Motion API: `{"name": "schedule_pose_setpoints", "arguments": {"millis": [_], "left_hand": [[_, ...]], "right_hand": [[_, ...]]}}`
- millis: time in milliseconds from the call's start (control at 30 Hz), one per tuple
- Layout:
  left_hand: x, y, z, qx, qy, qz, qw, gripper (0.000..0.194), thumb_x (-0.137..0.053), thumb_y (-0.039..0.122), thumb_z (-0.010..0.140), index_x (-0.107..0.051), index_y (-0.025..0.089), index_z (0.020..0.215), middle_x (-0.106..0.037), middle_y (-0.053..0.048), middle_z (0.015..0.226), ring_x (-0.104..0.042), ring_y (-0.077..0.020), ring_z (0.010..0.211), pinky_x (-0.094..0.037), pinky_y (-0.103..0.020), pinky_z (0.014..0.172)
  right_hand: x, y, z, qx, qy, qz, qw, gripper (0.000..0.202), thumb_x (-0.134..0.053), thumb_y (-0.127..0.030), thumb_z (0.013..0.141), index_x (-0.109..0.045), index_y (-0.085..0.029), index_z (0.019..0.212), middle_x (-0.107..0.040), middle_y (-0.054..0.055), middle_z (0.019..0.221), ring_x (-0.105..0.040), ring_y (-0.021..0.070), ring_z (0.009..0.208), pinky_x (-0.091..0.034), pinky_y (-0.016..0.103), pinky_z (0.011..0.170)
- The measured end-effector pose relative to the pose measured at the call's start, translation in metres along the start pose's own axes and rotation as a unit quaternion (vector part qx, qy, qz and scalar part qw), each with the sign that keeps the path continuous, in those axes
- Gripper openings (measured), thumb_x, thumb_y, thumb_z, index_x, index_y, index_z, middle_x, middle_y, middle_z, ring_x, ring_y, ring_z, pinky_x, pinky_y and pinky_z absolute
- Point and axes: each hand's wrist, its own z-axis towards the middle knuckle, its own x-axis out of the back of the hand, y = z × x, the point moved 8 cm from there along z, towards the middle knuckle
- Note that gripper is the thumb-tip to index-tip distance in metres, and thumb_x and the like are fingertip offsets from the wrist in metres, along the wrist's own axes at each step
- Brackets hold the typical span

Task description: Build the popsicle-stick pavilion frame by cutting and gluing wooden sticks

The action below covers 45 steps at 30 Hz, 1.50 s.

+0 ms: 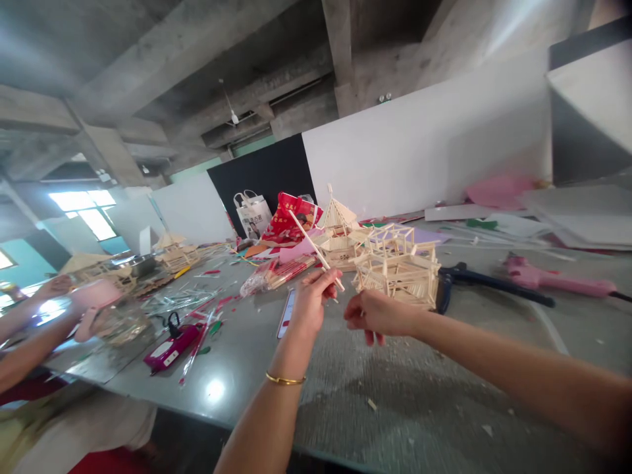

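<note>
Straight, thin, pale wooden stick (309, 240) at frame centre, pinched near its lower end by the left hand (310, 303); right hand (375, 313) loosely curled, cannot tell whether grip is empty; judged light, stiff, snappable, best held gently mid-length.

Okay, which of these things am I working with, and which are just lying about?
Working with, it seems:
pale stick, in your left hand
open stick frame, nearest your right hand

Lying about:
pink corded tool
magenta power strip
phone
red bag
white tote bag
</note>
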Motion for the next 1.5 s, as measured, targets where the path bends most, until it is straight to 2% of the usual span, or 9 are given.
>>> {"name": "schedule_pose_setpoints", "arguments": {"millis": [200,300,433,600,733,900,1167,1367,1500], "left_hand": [[0.001,-0.011,0.000,0.067,0.020,-0.026,0.997,0.019,-0.074,0.030,0.063,-0.071,0.012,0.071,-0.056,0.001,0.059,-0.047,-0.0048,0.049,-0.036,-0.017,0.046],[-0.001,-0.013,-0.003,0.091,0.023,-0.035,0.995,0.021,-0.075,0.029,0.061,-0.071,0.012,0.072,-0.058,0.000,0.059,-0.049,-0.0055,0.051,-0.038,-0.017,0.047],[-0.004,-0.008,-0.005,0.088,0.017,-0.031,0.995,0.021,-0.076,0.028,0.061,-0.071,0.011,0.074,-0.060,0.000,0.060,-0.050,-0.0062,0.052,-0.039,-0.017,0.047],[-0.005,-0.003,-0.005,0.066,0.007,0.001,0.998,0.018,-0.074,0.028,0.063,-0.070,0.012,0.071,-0.059,0.000,0.058,-0.050,-0.0073,0.050,-0.039,-0.018,0.045],[0.001,-0.004,-0.003,0.063,0.028,0.044,0.997,0.017,-0.072,0.029,0.064,-0.069,0.013,0.068,-0.058,0.000,0.056,-0.048,-0.0072,0.047,-0.040,-0.019,0.044],[0.006,-0.008,-0.001,0.068,0.036,0.095,0.992,0.017,-0.071,0.030,0.064,-0.067,0.013,0.066,-0.057,0.001,0.052,-0.048,-0.0082,0.046,-0.038,-0.019,0.043],[0.000,-0.010,-0.002,0.040,0.007,0.129,0.991,0.022,-0.069,0.035,0.068,-0.064,0.013,0.062,-0.054,0.002,0.052,-0.048,-0.0081,0.048,-0.036,-0.020,0.047],[-0.016,-0.001,-0.005,0.057,-0.100,0.017,0.993,0.021,-0.070,0.033,0.069,-0.069,0.014,0.077,-0.060,0.000,0.063,-0.051,-0.0069,0.054,-0.041,-0.020,0.054],[-0.009,0.000,-0.004,0.070,-0.078,0.039,0.994,0.021,-0.073,0.031,0.066,-0.069,0.013,0.076,-0.057,0.001,0.056,-0.049,-0.0059,0.049,-0.036,-0.018,0.047]], "right_hand": [[0.035,-0.035,-0.011,0.137,0.172,-0.066,0.973,0.012,-0.053,-0.021,0.083,-0.063,-0.015,0.085,-0.054,-0.003,0.055,-0.052,0.0078,0.047,-0.041,0.018,0.050],[0.041,-0.045,-0.019,0.197,0.214,-0.095,0.952,0.010,-0.056,-0.020,0.082,-0.065,-0.017,0.078,-0.053,-0.002,0.058,-0.052,0.0086,0.058,-0.041,0.020,0.065],[0.040,-0.044,-0.022,0.210,0.233,-0.080,0.946,0.017,-0.053,-0.020,0.084,-0.063,-0.015,0.071,-0.052,-0.003,0.055,-0.048,0.0065,0.050,-0.038,0.019,0.057],[0.033,-0.033,-0.013,0.161,0.208,-0.001,0.965,0.017,-0.048,-0.020,0.083,-0.060,-0.014,0.072,-0.051,-0.004,0.046,-0.048,0.0065,0.038,-0.036,0.016,0.041],[0.025,-0.027,-0.004,0.145,0.119,0.084,0.979,0.018,-0.054,-0.031,0.079,-0.059,-0.013,0.078,-0.059,0.000,0.058,-0.056,0.0104,0.045,-0.045,0.019,0.041],[0.015,-0.016,0.004,0.114,-0.023,0.317,0.941,0.035,-0.055,-0.045,0.078,-0.058,-0.011,0.083,-0.062,0.007,0.081,-0.059,0.0137,0.050,-0.045,0.023,0.035],[0.006,-0.001,0.013,0.099,-0.007,0.356,0.929,0.038,-0.069,-0.046,0.071,-0.053,-0.013,0.079,-0.054,-0.001,0.061,-0.056,0.0114,0.043,-0.044,0.021,0.033],[0.004,-0.014,0.008,0.134,-0.034,0.381,0.914,0.037,-0.066,-0.046,0.074,-0.051,-0.013,0.081,-0.051,-0.003,0.062,-0.052,0.0063,0.044,-0.046,0.018,0.038],[0.001,-0.020,0.004,0.153,-0.036,0.358,0.921,0.038,-0.062,-0.048,0.076,-0.051,-0.013,0.084,-0.052,-0.002,0.068,-0.054,0.0073,0.048,-0.048,0.019,0.040]]}}
